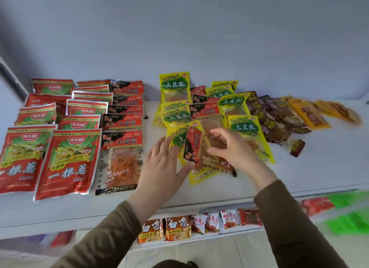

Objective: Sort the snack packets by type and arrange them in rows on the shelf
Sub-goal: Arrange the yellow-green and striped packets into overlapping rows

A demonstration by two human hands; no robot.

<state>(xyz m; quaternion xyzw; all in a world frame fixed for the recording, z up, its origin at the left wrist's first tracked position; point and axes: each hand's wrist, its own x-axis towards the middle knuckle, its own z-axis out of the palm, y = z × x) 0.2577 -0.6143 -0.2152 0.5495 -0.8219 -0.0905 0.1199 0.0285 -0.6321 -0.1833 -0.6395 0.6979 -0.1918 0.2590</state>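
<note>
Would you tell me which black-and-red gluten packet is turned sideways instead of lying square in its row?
The black-and-red packet between both hands, standing tilted on the yellow packets; the others lie flat.

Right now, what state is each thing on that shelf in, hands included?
Red green-onion packets: sorted, in two overlapping rows at left.
Black-and-red gluten packets: sorted, one overlapping row.
Yellow potato-shred packets: unsorted, jumbled pile.
Tilted gluten packet: lifted off the pile, held by both hands.
Brown packets: loose heap.
Orange packets: scattered at right.
Left hand: fingers straight, supporting packet.
Right hand: gripping packet.
</note>
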